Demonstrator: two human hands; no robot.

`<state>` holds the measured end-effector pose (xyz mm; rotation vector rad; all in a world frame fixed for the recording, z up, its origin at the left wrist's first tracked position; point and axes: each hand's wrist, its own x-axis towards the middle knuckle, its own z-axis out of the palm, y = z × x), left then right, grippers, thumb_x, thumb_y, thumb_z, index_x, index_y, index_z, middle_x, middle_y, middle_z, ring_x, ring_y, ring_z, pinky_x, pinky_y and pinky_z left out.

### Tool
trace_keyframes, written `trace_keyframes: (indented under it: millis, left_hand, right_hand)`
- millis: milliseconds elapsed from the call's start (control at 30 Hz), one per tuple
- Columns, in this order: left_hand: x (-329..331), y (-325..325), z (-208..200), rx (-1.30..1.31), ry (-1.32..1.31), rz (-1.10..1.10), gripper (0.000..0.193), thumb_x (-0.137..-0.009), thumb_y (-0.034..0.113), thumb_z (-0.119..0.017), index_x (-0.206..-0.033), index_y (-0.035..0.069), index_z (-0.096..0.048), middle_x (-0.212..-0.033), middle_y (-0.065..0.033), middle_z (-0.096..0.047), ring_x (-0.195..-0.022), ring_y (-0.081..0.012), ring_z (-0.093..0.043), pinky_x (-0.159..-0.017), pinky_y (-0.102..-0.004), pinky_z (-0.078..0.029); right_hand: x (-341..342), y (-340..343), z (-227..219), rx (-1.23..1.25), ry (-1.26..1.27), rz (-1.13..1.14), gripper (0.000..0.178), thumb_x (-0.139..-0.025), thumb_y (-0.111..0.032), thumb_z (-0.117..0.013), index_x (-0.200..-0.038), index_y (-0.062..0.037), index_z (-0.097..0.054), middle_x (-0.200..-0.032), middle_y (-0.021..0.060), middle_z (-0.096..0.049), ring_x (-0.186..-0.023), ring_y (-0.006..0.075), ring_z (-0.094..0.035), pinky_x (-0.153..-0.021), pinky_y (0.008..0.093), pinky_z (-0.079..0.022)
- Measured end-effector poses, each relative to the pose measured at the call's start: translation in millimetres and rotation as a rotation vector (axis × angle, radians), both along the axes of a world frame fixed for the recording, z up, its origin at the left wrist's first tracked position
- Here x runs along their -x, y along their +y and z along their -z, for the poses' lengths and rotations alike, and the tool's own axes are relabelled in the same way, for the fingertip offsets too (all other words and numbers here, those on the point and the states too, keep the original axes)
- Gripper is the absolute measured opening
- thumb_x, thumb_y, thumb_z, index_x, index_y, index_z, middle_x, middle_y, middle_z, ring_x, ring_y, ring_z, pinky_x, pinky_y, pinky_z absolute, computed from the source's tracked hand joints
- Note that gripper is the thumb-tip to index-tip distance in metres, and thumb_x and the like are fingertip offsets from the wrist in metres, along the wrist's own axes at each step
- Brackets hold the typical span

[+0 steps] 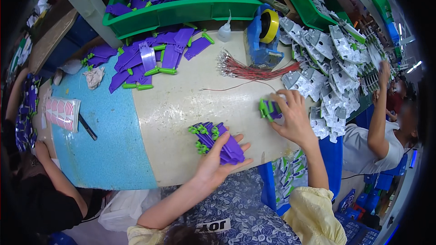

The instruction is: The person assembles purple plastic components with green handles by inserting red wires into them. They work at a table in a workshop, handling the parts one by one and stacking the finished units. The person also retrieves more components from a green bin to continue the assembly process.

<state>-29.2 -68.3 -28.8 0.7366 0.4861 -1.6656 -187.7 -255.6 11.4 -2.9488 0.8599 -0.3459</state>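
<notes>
My left hand [212,165] is closed around a fanned stack of purple plastic pieces [232,149] with bright green ring-shaped ends, held low over the near part of the table. To its right, my right hand [295,120] grips a smaller bunch of purple-and-green plastic pieces [268,110] by thumb and fingers, just above the tabletop. How many it holds is hidden by the fingers. A loose pile of similar purple pieces [170,56] with green ends lies beyond my hands at the back left.
A green bin [181,12] of purple pieces stands at the back. Nearby are a squeeze bottle [224,32], a blue tape dispenser [259,47] and red wires [254,71]. Grey-white plastic parts [336,70] heap up at right. A blue mat [104,154] covers the left. Co-workers sit on both sides.
</notes>
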Motion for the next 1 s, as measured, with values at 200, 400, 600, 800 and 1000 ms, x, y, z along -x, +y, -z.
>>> trace_keyframes:
  millis: [200,400,600,800,1000]
  left_hand:
    - [39.8,-32.2,6.3,0.027,0.105,-0.165,0.068,-0.099,0.053,-0.058,-0.145,0.008,-0.039,-0.136,-0.0184,-0.053,-0.134,-0.0364,-0.048,-0.118,-0.0544,-0.036]
    - [0.3,4.9,-2.6,0.180,0.247,0.310,0.067,-0.100,0.045,-0.058,-0.139,-0.008,-0.047,-0.145,-0.0313,-0.045,-0.140,-0.0377,-0.043,-0.116,-0.0451,-0.038]
    - [-83.2,-8.3,-9.8,0.477,-2.241,0.217,0.029,-0.086,0.009,-0.071,-0.114,0.002,-0.068,-0.118,-0.0134,-0.064,-0.107,-0.0289,-0.062,-0.088,-0.0404,-0.054]
    - [-123.2,-56.4,28.3,0.749,-2.171,0.406,0.032,-0.086,0.009,-0.071,-0.117,0.006,-0.070,-0.130,-0.0127,-0.060,-0.109,-0.0303,-0.058,-0.091,-0.0383,-0.052]
    - [-132.7,-79.7,37.1,0.898,-2.197,0.479,0.033,-0.082,0.014,-0.076,-0.113,0.005,-0.072,-0.117,-0.0094,-0.067,-0.102,-0.0282,-0.060,-0.086,-0.0383,-0.053]
  right_hand:
    - [-45.1,24.3,13.3,-0.555,-0.166,-0.186,0.035,-0.081,-0.004,-0.069,-0.115,-0.0006,-0.067,-0.110,0.0170,-0.066,-0.105,0.0348,-0.061,-0.094,0.0426,-0.049]
    - [-86.0,23.2,41.9,-0.609,-0.221,-0.383,0.017,-0.087,0.000,-0.062,-0.101,0.0019,-0.070,-0.104,0.0179,-0.066,-0.101,0.0350,-0.063,-0.087,0.0417,-0.052]
    - [-134.4,2.2,63.1,-0.364,-0.411,-0.281,0.007,-0.084,-0.002,-0.065,-0.088,0.0028,-0.068,-0.088,0.0154,-0.063,-0.087,0.0357,-0.063,-0.078,0.0428,-0.052]
    - [-126.1,-1.2,-5.8,0.003,-0.695,-0.228,0.020,-0.081,0.007,-0.068,-0.098,-0.0012,-0.064,-0.097,0.0135,-0.069,-0.084,0.0260,-0.067,-0.070,0.0343,-0.054]
    - [-75.9,57.7,-81.9,0.169,-0.690,-0.140,0.027,-0.078,0.007,-0.073,-0.103,-0.0034,-0.070,-0.093,0.0138,-0.070,-0.080,0.0274,-0.069,-0.067,0.0335,-0.055]
